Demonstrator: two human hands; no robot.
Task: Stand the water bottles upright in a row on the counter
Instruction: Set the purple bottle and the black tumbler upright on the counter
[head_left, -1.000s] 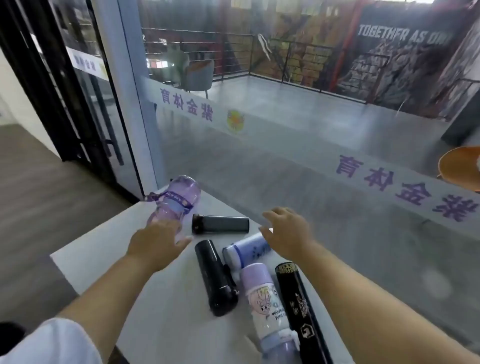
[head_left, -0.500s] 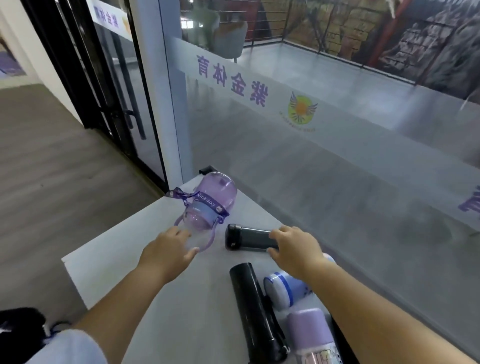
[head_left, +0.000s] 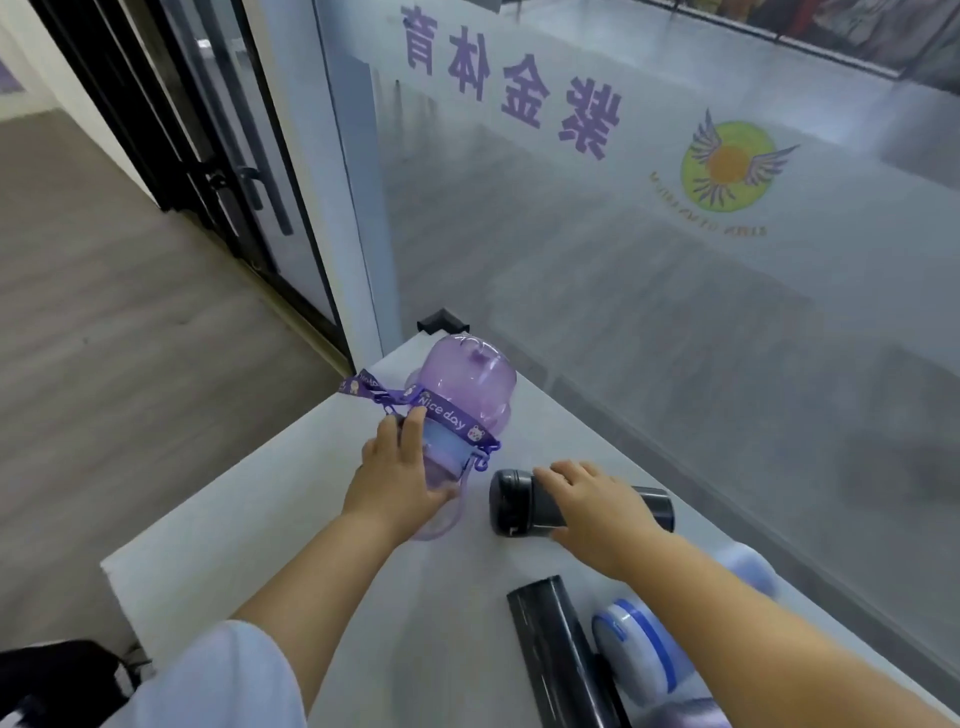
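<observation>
A clear purple bottle (head_left: 467, 384) with a "Nice day" strap lies on the white counter (head_left: 249, 525) near its far corner. My left hand (head_left: 400, 478) is wrapped around its lower body. To its right a short dark grey bottle (head_left: 514, 501) lies on its side, and my right hand (head_left: 597, 506) rests over its middle, fingers curled on it. Nearer to me lie a tall black bottle (head_left: 561, 654) and a white bottle with blue bands (head_left: 639, 649), partly hidden by my right forearm. A purple cap (head_left: 685, 714) shows at the bottom edge.
A frosted glass wall (head_left: 675, 291) with purple lettering runs along the counter's right side. A white pillar (head_left: 337, 208) and dark door frames (head_left: 171, 130) stand behind the far corner. The counter's left edge drops to a wood floor (head_left: 104, 312). A black object (head_left: 57, 670) sits bottom left.
My left hand closed around the purple bottle's body. My right hand moved onto the dark grey bottle. The view came closer and tilted down.
</observation>
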